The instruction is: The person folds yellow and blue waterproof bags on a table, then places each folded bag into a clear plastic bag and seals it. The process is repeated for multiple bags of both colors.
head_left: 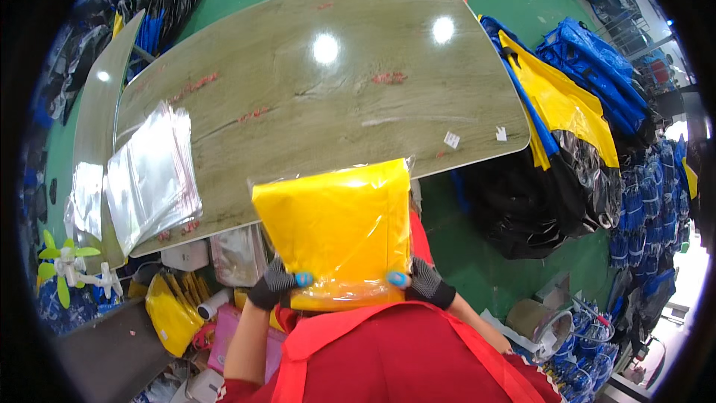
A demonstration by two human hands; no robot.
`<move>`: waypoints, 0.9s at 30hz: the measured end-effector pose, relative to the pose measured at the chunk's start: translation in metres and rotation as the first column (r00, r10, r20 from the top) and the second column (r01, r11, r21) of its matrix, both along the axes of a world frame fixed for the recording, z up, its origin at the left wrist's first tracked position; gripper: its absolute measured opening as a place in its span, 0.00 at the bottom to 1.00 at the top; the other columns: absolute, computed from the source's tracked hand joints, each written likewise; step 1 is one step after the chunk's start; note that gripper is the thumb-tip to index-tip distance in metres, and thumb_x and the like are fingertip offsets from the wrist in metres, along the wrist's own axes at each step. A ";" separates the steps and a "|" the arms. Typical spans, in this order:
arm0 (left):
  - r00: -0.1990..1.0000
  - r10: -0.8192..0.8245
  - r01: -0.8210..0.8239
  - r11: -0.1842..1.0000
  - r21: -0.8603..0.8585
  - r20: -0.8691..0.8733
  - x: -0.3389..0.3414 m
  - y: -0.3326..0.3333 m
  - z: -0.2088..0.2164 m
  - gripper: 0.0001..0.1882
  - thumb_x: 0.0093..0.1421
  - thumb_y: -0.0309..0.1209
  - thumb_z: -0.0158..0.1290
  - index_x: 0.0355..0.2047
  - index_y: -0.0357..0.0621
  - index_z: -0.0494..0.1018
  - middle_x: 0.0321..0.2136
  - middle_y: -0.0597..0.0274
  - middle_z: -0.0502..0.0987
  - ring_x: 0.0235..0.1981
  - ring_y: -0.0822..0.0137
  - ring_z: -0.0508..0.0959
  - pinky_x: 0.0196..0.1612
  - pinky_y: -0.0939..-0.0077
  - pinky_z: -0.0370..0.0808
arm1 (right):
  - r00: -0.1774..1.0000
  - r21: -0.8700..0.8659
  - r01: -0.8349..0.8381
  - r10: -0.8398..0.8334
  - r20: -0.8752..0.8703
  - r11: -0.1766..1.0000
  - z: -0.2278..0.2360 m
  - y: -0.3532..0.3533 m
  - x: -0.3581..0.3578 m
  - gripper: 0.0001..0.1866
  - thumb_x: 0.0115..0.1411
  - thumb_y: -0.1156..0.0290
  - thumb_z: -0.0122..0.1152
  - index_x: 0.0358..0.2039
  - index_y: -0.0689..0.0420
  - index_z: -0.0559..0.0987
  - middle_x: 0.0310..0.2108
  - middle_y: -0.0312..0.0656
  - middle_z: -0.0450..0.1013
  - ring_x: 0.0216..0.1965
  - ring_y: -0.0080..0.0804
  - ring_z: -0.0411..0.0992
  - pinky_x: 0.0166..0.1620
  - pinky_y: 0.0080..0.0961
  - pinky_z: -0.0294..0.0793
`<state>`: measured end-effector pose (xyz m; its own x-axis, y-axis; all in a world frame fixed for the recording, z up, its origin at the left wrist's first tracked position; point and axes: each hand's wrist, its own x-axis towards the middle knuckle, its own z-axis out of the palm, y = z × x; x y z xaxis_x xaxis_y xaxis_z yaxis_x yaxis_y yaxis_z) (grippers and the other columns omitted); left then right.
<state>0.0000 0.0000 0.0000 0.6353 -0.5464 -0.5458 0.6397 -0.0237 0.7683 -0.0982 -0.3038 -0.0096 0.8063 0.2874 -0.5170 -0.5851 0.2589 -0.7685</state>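
A folded yellow sheet in a clear plastic bag [335, 224] is held up in front of my body, over the near edge of the table. My left hand [279, 282], in a dark grey glove with blue fingertips, grips its lower left corner, thumb on the front face. At the lower right corner, my right hand [424, 283] in a matching glove pinches it the same way. The other fingers of both hands are hidden behind the package. Its clear film shows along the top and bottom edges.
The brown wood-look table [313, 119] carries a stack of clear plastic bags [153, 179] on its left. Yellow and blue sheets [559, 89] and black ones [514, 209] are heaped at the right. A small green-bladed fan [67, 265] stands at the left, above folded yellow pieces [171, 317].
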 end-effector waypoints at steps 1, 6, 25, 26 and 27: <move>0.999 0.025 -0.024 0.999 -0.040 0.024 -0.007 0.005 0.006 0.41 0.47 0.37 0.68 0.60 0.41 0.63 0.53 0.60 0.72 0.56 0.66 0.69 0.59 0.72 0.65 | 0.986 0.009 0.164 -0.164 -0.018 0.986 0.000 0.008 -0.003 0.47 0.58 0.48 0.62 0.68 0.58 0.50 0.68 0.38 0.51 0.67 0.29 0.50 0.68 0.31 0.47; 0.777 -0.421 0.200 0.871 0.450 0.469 0.057 -0.011 0.036 0.34 0.53 0.40 0.63 0.58 0.42 0.67 0.56 0.56 0.70 0.59 0.60 0.67 0.61 0.70 0.62 | 0.909 -0.089 0.293 -0.248 0.336 0.952 -0.007 -0.026 0.085 0.30 0.63 0.58 0.58 0.60 0.60 0.65 0.54 0.39 0.68 0.54 0.25 0.65 0.58 0.26 0.64; 0.623 0.324 -0.394 0.916 -0.072 0.712 0.143 -0.085 0.097 0.11 0.64 0.33 0.54 0.36 0.35 0.76 0.28 0.65 0.78 0.31 0.78 0.73 0.36 0.83 0.70 | 0.634 -0.465 0.461 0.086 0.769 0.756 0.114 -0.042 0.186 0.12 0.63 0.66 0.57 0.38 0.59 0.82 0.34 0.40 0.80 0.37 0.26 0.77 0.42 0.22 0.74; 0.610 0.319 -0.435 0.900 -0.030 0.725 0.144 -0.090 0.100 0.11 0.64 0.33 0.53 0.35 0.35 0.76 0.28 0.65 0.78 0.31 0.78 0.73 0.36 0.82 0.70 | 0.617 -0.443 0.463 0.079 0.783 0.768 0.096 -0.048 0.186 0.11 0.64 0.66 0.56 0.36 0.60 0.82 0.33 0.40 0.80 0.36 0.25 0.77 0.41 0.22 0.74; 0.621 0.304 -0.490 0.870 0.056 0.723 0.146 -0.093 0.104 0.11 0.65 0.33 0.53 0.35 0.35 0.76 0.28 0.65 0.78 0.31 0.79 0.73 0.36 0.82 0.70 | 0.566 -0.392 0.470 0.071 0.821 0.790 0.082 -0.054 0.186 0.11 0.64 0.67 0.56 0.35 0.60 0.81 0.32 0.39 0.79 0.36 0.24 0.76 0.40 0.22 0.74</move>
<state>0.1462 -0.0929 0.1044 0.9962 -0.0700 0.0524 -0.0608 -0.1252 0.9903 0.0874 -0.3574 0.0720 0.9416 -0.0303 0.3353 0.3108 -0.3044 -0.9004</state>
